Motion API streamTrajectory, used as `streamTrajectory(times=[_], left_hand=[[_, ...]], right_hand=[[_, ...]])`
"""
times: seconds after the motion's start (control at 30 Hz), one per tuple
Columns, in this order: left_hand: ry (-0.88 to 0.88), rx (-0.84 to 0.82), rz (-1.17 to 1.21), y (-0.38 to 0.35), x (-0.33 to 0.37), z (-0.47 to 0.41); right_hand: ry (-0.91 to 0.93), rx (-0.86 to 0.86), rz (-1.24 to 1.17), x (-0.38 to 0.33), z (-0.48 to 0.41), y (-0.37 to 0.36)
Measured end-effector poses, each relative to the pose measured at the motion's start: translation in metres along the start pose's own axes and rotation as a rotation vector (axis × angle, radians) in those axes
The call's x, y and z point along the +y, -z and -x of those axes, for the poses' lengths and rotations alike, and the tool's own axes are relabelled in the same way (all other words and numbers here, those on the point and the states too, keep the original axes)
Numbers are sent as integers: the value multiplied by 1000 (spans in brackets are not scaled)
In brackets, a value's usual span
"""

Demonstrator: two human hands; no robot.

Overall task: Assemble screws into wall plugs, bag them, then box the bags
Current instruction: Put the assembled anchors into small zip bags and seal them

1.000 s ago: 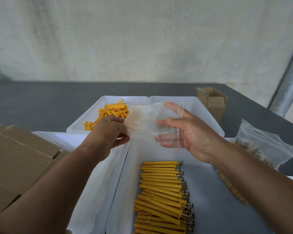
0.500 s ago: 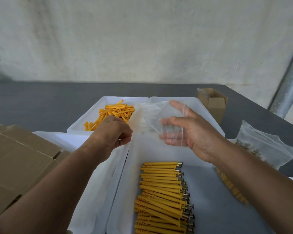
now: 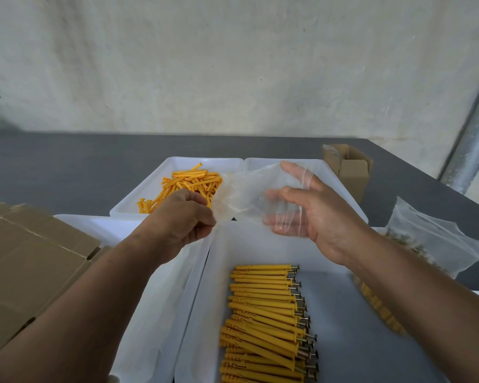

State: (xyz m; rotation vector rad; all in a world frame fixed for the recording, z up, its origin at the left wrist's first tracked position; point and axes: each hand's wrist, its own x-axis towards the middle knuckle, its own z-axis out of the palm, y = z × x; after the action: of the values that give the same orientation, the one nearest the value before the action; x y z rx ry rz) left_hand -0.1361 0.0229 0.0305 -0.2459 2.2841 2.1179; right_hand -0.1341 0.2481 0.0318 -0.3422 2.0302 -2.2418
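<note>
Above far end of near tray (image 3: 343, 327): clear bag (image 3: 249, 194), apparently empty. Left hand (image 3: 183, 217) fingers pinching its edge; right hand (image 3: 315, 214) fingers spread against film. Step: opening bag. Next, likely: loading assembled plugs (image 3: 266, 322).

I can read no text, label, brand or number anywhere from here. The yellow wall plugs (image 3: 263, 313) lined up in the near tray (image 3: 213, 272) carry small dark marks along their shafts, but these are too small for me to make out as letters or figures.
</note>
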Motion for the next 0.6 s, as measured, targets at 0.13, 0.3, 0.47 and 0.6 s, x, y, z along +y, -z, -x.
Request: streamTrajectory(times=[0.13,0.3,0.47,0.6], left_hand=[[21,30,72,-1,3,3],[-7,66,196,0,9,6],[-102,115,40,0,3,1],[-178,188,14,2,-1,-3]], right_hand=[[2,-60,45,0,3,-1],[9,-141,142,4,5,-6],[15,-180,177,7,6,-9],[-21,-214,174,6,6,-9]])
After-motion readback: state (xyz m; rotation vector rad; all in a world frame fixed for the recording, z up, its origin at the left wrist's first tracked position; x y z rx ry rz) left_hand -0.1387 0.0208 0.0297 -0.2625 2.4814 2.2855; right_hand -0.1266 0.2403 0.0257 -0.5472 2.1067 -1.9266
